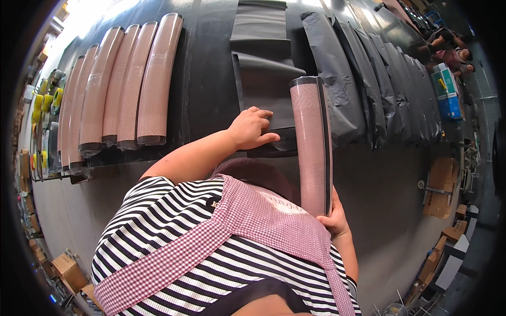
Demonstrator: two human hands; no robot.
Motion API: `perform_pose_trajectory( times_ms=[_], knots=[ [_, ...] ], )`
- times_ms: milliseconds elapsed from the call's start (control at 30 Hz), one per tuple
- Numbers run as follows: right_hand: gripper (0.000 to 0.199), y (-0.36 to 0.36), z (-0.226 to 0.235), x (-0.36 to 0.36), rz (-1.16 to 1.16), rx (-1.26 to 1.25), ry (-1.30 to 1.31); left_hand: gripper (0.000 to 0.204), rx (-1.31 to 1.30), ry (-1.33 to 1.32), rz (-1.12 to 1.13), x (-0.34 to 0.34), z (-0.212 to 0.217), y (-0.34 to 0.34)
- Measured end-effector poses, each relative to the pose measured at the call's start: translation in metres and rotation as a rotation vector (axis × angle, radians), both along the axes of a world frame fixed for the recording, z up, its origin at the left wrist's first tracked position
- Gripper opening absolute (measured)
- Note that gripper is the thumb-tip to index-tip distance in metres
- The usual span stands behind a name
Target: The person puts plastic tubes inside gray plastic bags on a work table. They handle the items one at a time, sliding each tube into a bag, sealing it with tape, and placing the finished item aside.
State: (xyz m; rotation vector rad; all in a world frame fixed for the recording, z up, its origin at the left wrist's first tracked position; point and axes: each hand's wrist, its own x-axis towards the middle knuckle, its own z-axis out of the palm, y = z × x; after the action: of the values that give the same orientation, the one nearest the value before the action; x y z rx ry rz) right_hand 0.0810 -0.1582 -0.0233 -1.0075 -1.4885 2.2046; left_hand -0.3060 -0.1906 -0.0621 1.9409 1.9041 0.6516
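Pink clear-wrapped roll (pixel 310 142), pointed up-frame right of centre, held low by right hand (pixel 337 217) | flat dark-grey plastic sheet (pixel 266 89) just left, under left hand (pixel 251 129), fingers kinda spread

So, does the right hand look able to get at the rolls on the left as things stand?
Probably not: the right hand is holding another roll by its near end, and the left forearm stretches across the way to the rolls on the left.
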Motion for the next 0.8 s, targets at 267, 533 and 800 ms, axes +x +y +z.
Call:
perform_pose_trajectory(
  times_ms=[267, 533, 800],
  knots=[
    [0.117, -0.025, 0.005, 0.015, -0.015, 0.067, -0.086, 0.023, 0.129, 0.171, 0.065, 0.024, -0.019, 0.012],
    [0.119, -0.048, 0.017, 0.022, -0.027, 0.192, -0.195, 0.013, 0.165, 0.09, 0.009, 0.012, -0.044, 0.026],
    [0.111, -0.046, 0.011, 0.034, 0.16, 0.712, -0.676, 0.009, -0.051, -1.223, 0.26, -0.032, -0.02, 0.041]
  ],
)
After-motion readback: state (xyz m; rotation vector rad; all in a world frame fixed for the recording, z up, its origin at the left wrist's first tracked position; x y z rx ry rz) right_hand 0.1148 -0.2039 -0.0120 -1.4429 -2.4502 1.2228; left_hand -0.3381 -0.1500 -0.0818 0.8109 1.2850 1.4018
